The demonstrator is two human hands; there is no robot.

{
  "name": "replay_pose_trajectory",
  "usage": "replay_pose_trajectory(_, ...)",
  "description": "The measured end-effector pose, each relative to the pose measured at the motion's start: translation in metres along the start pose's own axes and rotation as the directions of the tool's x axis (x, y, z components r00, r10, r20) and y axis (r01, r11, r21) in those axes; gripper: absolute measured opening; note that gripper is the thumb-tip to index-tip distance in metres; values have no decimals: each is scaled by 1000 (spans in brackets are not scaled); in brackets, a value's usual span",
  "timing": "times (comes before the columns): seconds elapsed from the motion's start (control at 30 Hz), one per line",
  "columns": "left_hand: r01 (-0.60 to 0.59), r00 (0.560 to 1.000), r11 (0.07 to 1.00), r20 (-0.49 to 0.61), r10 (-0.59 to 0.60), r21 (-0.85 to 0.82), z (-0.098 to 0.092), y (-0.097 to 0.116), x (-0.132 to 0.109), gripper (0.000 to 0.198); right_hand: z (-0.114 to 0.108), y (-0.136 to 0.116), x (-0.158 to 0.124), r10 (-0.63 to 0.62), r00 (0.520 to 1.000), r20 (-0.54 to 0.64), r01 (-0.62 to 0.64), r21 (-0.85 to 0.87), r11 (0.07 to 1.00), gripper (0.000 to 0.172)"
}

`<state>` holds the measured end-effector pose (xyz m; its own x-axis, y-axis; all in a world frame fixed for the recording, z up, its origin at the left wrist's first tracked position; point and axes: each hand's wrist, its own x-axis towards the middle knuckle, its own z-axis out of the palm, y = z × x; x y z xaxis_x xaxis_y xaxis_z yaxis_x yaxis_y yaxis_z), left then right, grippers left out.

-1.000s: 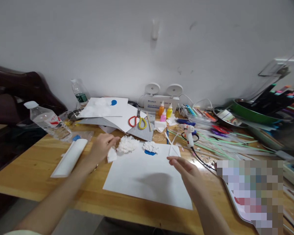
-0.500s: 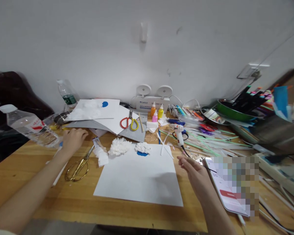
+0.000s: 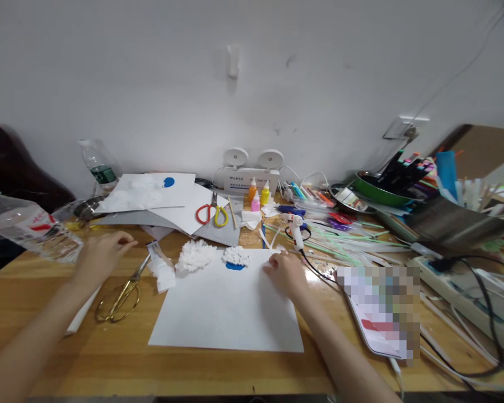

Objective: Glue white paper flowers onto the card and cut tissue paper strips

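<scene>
A white paper sheet (image 3: 222,310) lies flat on the wooden table (image 3: 42,352). My right hand (image 3: 284,274) rests on the sheet's upper right corner, fingers curled down; whether it holds anything I cannot make out. My left hand (image 3: 98,254) lies loosely curled on the table at the left, beside gold scissors (image 3: 120,294) and a folded white paper scrap (image 3: 162,271). A white fluffy tissue ball (image 3: 194,254) sits just off the sheet's top edge. A smaller white tuft (image 3: 236,256) sits on a blue dot on the sheet.
A water bottle (image 3: 23,226) lies at the left. Papers, red-and-yellow scissors (image 3: 210,214), small paint bottles (image 3: 258,195), a glue gun (image 3: 296,229) and several straws crowd the back. A phone (image 3: 378,330) and cables lie at the right.
My left hand moved left, away from the tissue ball and paper scrap, uncovering the gold scissors. My right hand dropped from the air onto the sheet's upper right corner. The view shifted right.
</scene>
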<state>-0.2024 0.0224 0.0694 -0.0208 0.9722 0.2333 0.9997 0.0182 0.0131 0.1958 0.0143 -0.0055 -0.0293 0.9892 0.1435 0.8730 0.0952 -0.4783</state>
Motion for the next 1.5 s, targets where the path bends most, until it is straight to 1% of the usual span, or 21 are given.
replay_pose_trajectory(0.1, -4, 999, 999, -33, 6, 54, -6, 4, -6, 33, 6, 0, 0, -19, 1000, -14, 19, -40, 999, 12)
replay_pose_trajectory(0.2, -30, 997, 998, -73, 34, 52, -13, 10, -10, 36, 2, 2, -2, -43, 999, -22, 42, -37, 998, 17)
replay_pose_trajectory(0.3, -43, 994, 999, -106, 40, -18, -21, 26, -17, 38, -15, 0, -7, -64, 998, -29, 64, -10, 998, 15)
replay_pose_trajectory(0.33, -67, 988, 996, -143, 58, -65, -24, 36, -21, 39, -24, -3, -9, -70, 997, -34, 70, 3, 998, 14)
replay_pose_trajectory(0.37, -115, 968, 982, -238, 77, -148, -26, 48, -26, 37, -34, -7, -13, -79, 996, -35, 79, 23, 997, 14)
replay_pose_trajectory(0.4, -201, 946, 942, -302, 115, -270, -27, 61, -32, 32, -44, -13, -18, -93, 995, -19, 94, 86, 992, 14)
replay_pose_trajectory(0.43, -284, 936, 864, -315, 156, -416, -29, 77, -38, 24, -55, -19, -23, -113, 994, 8, 110, 156, 982, 14)
replay_pose_trajectory(0.5, -386, 922, 668, -299, 247, -636, -31, 112, -51, 10, -75, -34, -35, -152, 984, 92, 116, 311, 943, 12)
replay_pose_trajectory(0.53, -411, 911, 585, -288, 295, -699, -33, 129, -56, 5, -83, -40, -41, -174, 975, 140, 113, 364, 925, 11)
replay_pose_trajectory(0.57, -418, 900, 520, -260, 351, -745, -34, 147, -60, 19, -89, -46, -45, -205, 960, 189, 116, 400, 909, 10)
replay_pose_trajectory(0.63, -387, 841, 416, -130, 525, -823, -35, 177, -64, 37, -96, -54, -51, -263, 919, 294, 115, 437, 892, 11)
replay_pose_trajectory(0.7, -336, 788, 337, -67, 612, -879, -34, 201, -61, 42, -96, -54, -50, -284, 890, 358, 94, 464, 881, 10)
replay_pose_trajectory(0.77, -280, 785, 325, -20, 620, -903, -29, 218, -53, 33, -92, -48, -45, -276, 879, 388, 57, 489, 871, 10)
replay_pose_trajectory(0.8, -252, 807, 346, 1, 590, -904, -26, 223, -49, 26, -89, -43, -41, -268, 875, 402, 34, 502, 864, 11)
replay_pose_trajectory(0.83, -225, 821, 360, 23, 571, -906, -22, 227, -45, 24, -86, -39, -37, -262, 871, 416, 12, 514, 857, 13)
replay_pose_trajectory(0.93, -130, 825, 365, 103, 555, -922, -12, 229, -36, 20, -78, -30, -24, -261, 861, 437, -30, 556, 831, 16)
replay_pose_trajectory(1.07, -32, 859, 396, 177, 480, -918, -3, 223, -30, 19, -71, -30, -6, -287, 853, 436, -45, 609, 792, 18)
replay_pose_trajectory(1.17, 35, 880, 390, 213, 424, -920, 3, 215, -28, 19, -63, -30, 8, -295, 864, 408, -42, 643, 765, 20)
replay_pose_trajectory(1.27, 120, 897, 327, 244, 369, -937, 12, 208, -30, 18, -49, -26, 18, -249, 912, 327, -45, 682, 730, 22)
replay_pose_trajectory(1.37, 200, 898, 239, 275, 343, -950, 21, 204, -32, 20, -33, -21, 19, -167, 957, 237, -55, 714, 698, 24)
replay_pose_trajectory(1.5, 275, 878, 175, 321, 355, -946, 25, 201, -35, 19, -20, -23, 7, -207, 931, 302, -80, 719, 691, 26)
